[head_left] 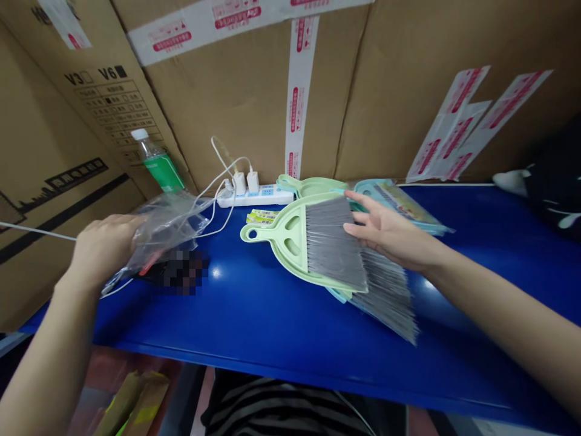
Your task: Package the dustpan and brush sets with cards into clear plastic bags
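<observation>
A crumpled clear plastic bag (170, 227) is gripped in my left hand (106, 242), at the left of the blue table. My right hand (385, 230) has its fingers apart, at the edge of a grey-bristled hand brush (333, 242); I cannot tell whether they touch it. That brush lies on a light green dustpan (290, 227) with a looped handle pointing left. From beneath the dustpan another set of grey bristles (388, 297) sticks out to the right. Behind it is a second green dustpan (318, 186). A light blue item in clear wrapping (406, 206) lies beyond my right hand.
A white power strip (272, 197) with plugged-in chargers and trailing white cables sits at the back. A green-labelled bottle (161, 169) leans near the cardboard boxes (245, 103) that wall the table (272, 339). A blurred-out dark object (181, 271) lies by my left hand.
</observation>
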`<action>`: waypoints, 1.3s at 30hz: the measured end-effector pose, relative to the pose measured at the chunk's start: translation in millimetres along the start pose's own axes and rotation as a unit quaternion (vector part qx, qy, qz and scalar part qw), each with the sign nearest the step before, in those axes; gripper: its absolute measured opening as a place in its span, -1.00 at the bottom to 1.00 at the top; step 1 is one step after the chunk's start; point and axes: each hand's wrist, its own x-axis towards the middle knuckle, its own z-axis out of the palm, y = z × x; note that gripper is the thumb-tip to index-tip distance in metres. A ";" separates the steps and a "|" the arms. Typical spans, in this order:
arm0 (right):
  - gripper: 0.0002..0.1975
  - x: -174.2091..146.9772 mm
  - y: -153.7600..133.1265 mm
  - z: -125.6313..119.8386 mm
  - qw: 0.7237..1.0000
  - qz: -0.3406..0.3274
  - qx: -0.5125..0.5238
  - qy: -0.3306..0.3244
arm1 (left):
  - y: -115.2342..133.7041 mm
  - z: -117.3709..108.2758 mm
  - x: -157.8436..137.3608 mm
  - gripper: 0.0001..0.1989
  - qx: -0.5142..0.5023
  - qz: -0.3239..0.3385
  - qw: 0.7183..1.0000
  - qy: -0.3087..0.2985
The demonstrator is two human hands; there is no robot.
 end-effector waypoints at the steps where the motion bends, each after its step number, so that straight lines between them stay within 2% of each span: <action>1: -0.15 0.1 1.1 -0.1 1.000 -0.005 -0.003 -0.002 | -0.4 -0.1 2.1 -0.65 0.026 -0.005 0.999 -0.039; 3: -0.18 0.0 3.0 0.1 1.000 -0.015 -0.011 -0.010 | -3.7 0.0 6.3 -0.60 0.040 -0.009 0.992 -0.116; 5: -0.20 -0.4 4.3 0.7 0.999 -0.025 -0.016 -0.019 | -9.7 2.1 10.5 -0.56 -0.002 0.005 0.982 -0.189; 7: -0.17 -0.7 4.9 1.6 0.999 -0.028 -0.017 -0.025 | -15.5 5.9 14.0 -0.56 -0.023 0.000 0.973 -0.229; 11: -0.10 -1.2 4.7 2.8 0.999 -0.023 -0.014 -0.029 | -18.3 4.6 17.6 -0.61 -0.001 -0.025 0.976 -0.218; 13: -0.12 -1.3 4.8 2.9 0.999 -0.019 -0.013 -0.028 | -15.7 -6.0 19.2 -0.61 0.019 -0.037 0.977 -0.210; 15: -0.13 -1.4 5.2 3.0 1.000 -0.014 -0.012 -0.024 | -11.6 -20.8 21.6 -0.65 0.029 -0.020 0.980 -0.197; 18: -0.15 -1.7 5.4 3.8 0.999 -0.019 -0.018 -0.022 | -0.4 -37.7 25.3 -0.57 0.067 -0.048 0.991 -0.106; 20: -0.13 -2.3 4.3 5.4 0.999 -0.019 -0.021 -0.024 | 14.1 -39.9 26.5 -0.54 0.035 -0.007 0.999 -0.035; 23: -0.07 -3.9 0.7 9.0 1.000 0.003 -0.017 -0.022 | 50.1 -32.0 26.1 -0.56 -0.064 0.145 0.986 0.048; 26: -0.09 -5.6 -2.4 12.2 1.000 0.015 -0.009 -0.024 | 94.7 -22.0 25.2 -0.49 -0.098 0.302 0.947 0.052; 28: -0.10 -6.1 -2.8 13.2 0.999 0.008 -0.004 -0.035 | 118.9 -17.7 24.7 -0.42 -0.090 0.357 0.930 0.016; 31: -0.11 -6.3 -1.3 13.0 0.999 0.001 -0.005 -0.046 | 135.3 -12.5 23.1 -0.48 -0.073 0.380 0.922 -0.019; 39: -0.13 -6.2 2.4 10.0 0.997 -0.005 -0.026 -0.067 | 126.5 2.6 14.5 -0.48 -0.103 0.390 0.915 0.006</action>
